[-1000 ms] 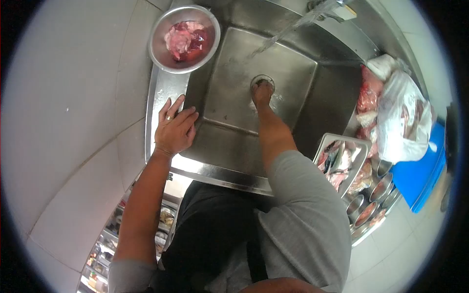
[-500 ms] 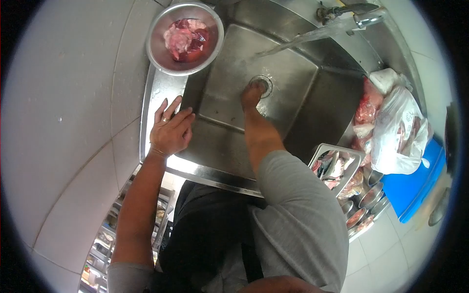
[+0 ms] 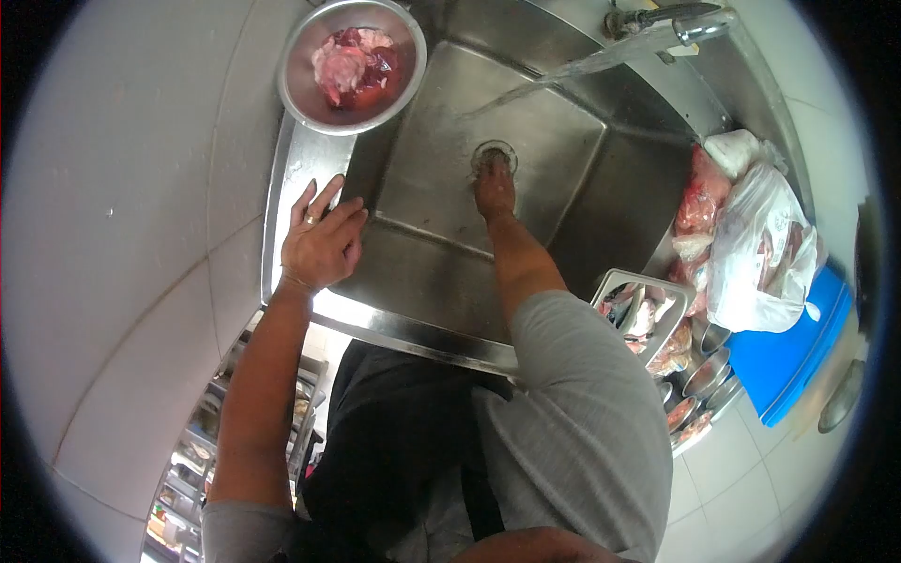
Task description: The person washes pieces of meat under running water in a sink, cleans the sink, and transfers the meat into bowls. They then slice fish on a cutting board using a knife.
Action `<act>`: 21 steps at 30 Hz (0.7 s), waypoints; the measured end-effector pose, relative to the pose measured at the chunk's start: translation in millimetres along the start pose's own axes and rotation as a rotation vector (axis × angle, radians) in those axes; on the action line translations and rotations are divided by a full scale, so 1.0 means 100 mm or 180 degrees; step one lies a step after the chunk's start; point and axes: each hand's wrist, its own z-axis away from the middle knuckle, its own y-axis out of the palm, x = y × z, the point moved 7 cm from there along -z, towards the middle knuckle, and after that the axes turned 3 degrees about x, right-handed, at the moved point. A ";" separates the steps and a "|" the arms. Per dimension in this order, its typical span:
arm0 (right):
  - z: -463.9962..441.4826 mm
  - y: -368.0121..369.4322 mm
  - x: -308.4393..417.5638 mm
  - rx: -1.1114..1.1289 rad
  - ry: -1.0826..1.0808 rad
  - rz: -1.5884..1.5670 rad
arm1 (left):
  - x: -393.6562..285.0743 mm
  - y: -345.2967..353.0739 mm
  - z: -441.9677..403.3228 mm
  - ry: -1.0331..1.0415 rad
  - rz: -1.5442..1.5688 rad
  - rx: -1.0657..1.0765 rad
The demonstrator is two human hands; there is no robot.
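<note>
My left hand [image 3: 319, 242], with a ring on one finger, lies on the left rim of the steel sink [image 3: 450, 202]. Its fingers are spread and it holds nothing. My right hand [image 3: 495, 190] reaches down to the sink floor, its fingers over the round drain [image 3: 507, 148]. The fingertips are hard to make out there, so whether they grip anything is unclear. From the faucet [image 3: 702, 28] a stream of water [image 3: 572, 68] runs into the basin. A steel bowl [image 3: 296, 89] with raw meat [image 3: 352, 70] in reddish liquid stands at the sink's far left corner.
Right of the sink are a white plastic bag [image 3: 760, 253], bags of red meat [image 3: 702, 197] and a metal tray [image 3: 678, 324] holding what looks like cut fish. Several small metal containers [image 3: 706, 373] and a blue board [image 3: 788, 361] lie beyond. A tiled wall [image 3: 141, 235] borders the left.
My right hand has shifted slightly right and turned, its fingers now pointing away from me over the drain. The left hand stays on the rim. The view has moved slightly; water still runs.
</note>
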 end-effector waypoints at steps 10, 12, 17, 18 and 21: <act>-0.21 -0.02 -0.17 0.0754 0.0040 -0.0069 | 0.01 0.02 0.04 0.0116 0.0097 -0.0100; -0.35 0.02 -0.24 0.0809 -0.0029 0.0031 | 0.01 0.01 0.01 0.0083 0.0017 -0.0162; -0.53 0.11 -0.28 0.0766 -0.0333 0.0256 | 0.01 0.01 0.04 0.0092 0.0004 -0.0123; -0.60 0.18 -0.31 0.0769 -0.0319 0.0243 | 0.02 0.01 0.03 0.0084 0.0013 -0.0080; -0.53 0.32 -0.38 0.0474 -0.0231 0.0130 | 0.01 0.03 0.03 0.0058 -0.0021 -0.0003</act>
